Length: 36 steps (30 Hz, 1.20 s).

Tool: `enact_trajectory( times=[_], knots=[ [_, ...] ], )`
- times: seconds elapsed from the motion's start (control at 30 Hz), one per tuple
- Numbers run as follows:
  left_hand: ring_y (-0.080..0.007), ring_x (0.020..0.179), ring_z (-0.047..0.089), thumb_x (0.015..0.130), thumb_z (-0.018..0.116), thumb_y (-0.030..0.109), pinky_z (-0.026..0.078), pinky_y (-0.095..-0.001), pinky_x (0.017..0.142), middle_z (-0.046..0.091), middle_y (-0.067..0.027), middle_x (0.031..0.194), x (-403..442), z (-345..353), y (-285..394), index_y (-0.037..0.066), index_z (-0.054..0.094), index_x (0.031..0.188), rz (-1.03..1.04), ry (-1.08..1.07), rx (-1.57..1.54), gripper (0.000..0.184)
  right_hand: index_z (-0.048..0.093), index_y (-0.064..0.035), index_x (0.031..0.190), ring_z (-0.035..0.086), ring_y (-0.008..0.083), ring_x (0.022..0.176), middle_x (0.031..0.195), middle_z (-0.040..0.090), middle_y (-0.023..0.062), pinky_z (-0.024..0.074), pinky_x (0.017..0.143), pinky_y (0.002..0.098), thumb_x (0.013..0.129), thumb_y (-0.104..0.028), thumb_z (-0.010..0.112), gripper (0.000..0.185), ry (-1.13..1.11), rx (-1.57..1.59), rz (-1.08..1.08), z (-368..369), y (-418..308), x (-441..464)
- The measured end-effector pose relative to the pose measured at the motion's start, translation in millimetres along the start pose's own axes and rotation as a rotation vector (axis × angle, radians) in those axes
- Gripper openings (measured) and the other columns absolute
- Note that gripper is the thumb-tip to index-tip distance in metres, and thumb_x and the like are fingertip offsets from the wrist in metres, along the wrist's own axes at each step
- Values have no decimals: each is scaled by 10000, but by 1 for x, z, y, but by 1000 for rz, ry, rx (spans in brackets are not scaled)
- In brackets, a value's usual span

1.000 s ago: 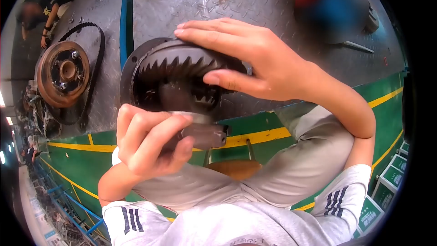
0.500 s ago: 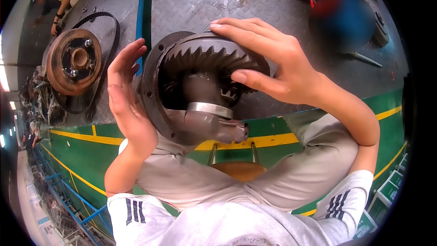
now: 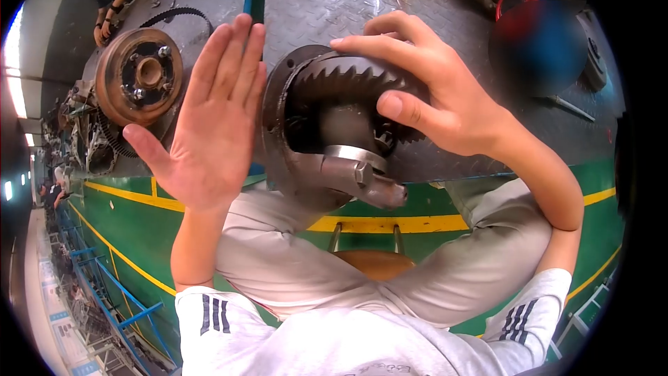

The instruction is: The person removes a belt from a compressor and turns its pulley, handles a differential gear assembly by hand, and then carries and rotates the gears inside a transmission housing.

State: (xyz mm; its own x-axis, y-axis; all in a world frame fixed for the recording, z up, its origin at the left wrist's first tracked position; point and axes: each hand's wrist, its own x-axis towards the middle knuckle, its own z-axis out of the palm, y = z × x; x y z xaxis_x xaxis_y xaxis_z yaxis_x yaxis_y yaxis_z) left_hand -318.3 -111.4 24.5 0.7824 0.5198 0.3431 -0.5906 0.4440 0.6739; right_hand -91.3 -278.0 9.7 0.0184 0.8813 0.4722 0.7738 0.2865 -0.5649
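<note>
Gear housing point(image 3: 334, 124): right hand point(image 3: 442, 87), half-curled, holds its right side, probably for keeping it steady; left hand point(image 3: 209, 125), opened flat, empty, just left of housing (contact unclear).

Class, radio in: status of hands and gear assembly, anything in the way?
Left hand open, empty. Right hand on toothed gear. Gear housing at table edge; nothing visibly blocking it. Rusty drum off left.

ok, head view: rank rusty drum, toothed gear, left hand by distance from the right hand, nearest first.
From the right hand:
1. Toothed gear: right at its thumb and fingers, mid-frame.
2. Left hand: raised flat, left of the gear.
3. Rusty drum: farther left, beyond the left hand.
</note>
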Motion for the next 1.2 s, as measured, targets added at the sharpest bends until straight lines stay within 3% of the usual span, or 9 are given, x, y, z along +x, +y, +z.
enact_trajectory(
  times=[0.17, 0.3, 0.47, 0.6, 0.63, 0.83, 1.0, 1.13, 1.2],
  knots=[
    [-405, 1600, 48, 923, 457, 814, 58, -457, 1306, 71, -296, 1701, 0, 1, 2, -116, 99, 1606, -33, -38, -80, 1208, 635, 11, 1185, 610, 356, 1057, 1125, 618, 191, 484, 938, 402, 988, -461, 638, 512, 42, 123, 61, 2, -7, 15],
    [-395, 1602, 61, 933, 450, 805, 66, -449, 1307, 83, -287, 1703, 0, 7, 1, -116, 110, 1605, -36, 13, -226, 1189, 608, 16, 1179, 643, 388, 1001, 1071, 664, 215, 497, 901, 427, 1004, -442, 618, 490, -2, 192, 162, 5, -13, 15],
    [-350, 1569, 243, 963, 262, 836, 161, -397, 1275, 266, -253, 1668, -1, 14, 1, -123, 238, 1582, -68, 113, 321, 1141, 605, 11, 1191, 620, 421, 1063, 1123, 664, 214, 487, 925, 460, 1026, -433, 581, 475, -13, 75, 139, 0, -13, 11],
    [-342, 1540, 304, 1020, 161, 765, 163, -412, 1273, 381, -252, 1611, -3, 15, -3, -127, 349, 1535, -80, 86, 645, 1047, 597, -3, 1222, 614, 410, 1096, 1142, 657, 200, 483, 946, 462, 1035, -451, 559, 487, 4, -26, 119, 3, -11, 9],
    [-359, 1529, 331, 1056, 141, 682, 165, -422, 1283, 397, -279, 1598, -4, 11, -7, -136, 390, 1512, -61, 99, 642, 970, 595, -8, 1232, 612, 408, 1103, 1149, 654, 192, 482, 953, 464, 1038, -458, 552, 491, 16, -52, 108, 3, -11, 8],
    [-305, 1522, 347, 1065, 107, 679, 199, -415, 1273, 381, -203, 1627, -18, 17, -15, -53, 376, 1556, -98, 182, 861, 921, 615, -13, 1230, 599, 388, 1140, 1221, 615, 163, 477, 987, 445, 1036, -467, 552, 497, 25, -101, 103, -2, -9, 3],
    [-283, 1509, 365, 1079, 115, 653, 275, -423, 1252, 346, -163, 1648, -26, 11, -22, -6, 336, 1585, -173, 142, 769, 860, 629, -14, 1218, 587, 363, 1170, 1213, 611, 156, 465, 1009, 429, 1031, -468, 554, 497, 84, -192, 115, -1, -9, 1],
    [-280, 1493, 385, 1113, 160, 577, 280, -414, 1248, 359, -154, 1640, -24, 23, -49, -17, 362, 1567, -5, 245, 847, 774, 680, 7, 1135, 600, 364, 1146, 1148, 629, 186, 468, 990, 428, 1027, -420, 553, 459, 142, -99, 180, 1, 12, 12],
    [-314, 1430, 453, 1111, 226, 467, 327, -421, 1202, 458, -179, 1540, -20, 1, -57, -22, 453, 1485, 133, 202, 1055, 657, 694, 24, 1188, 602, 377, 1179, 1196, 658, 206, 455, 1027, 428, 1035, -438, 532, 513, 89, 0, 318, -3, 34, 23]
  ],
)
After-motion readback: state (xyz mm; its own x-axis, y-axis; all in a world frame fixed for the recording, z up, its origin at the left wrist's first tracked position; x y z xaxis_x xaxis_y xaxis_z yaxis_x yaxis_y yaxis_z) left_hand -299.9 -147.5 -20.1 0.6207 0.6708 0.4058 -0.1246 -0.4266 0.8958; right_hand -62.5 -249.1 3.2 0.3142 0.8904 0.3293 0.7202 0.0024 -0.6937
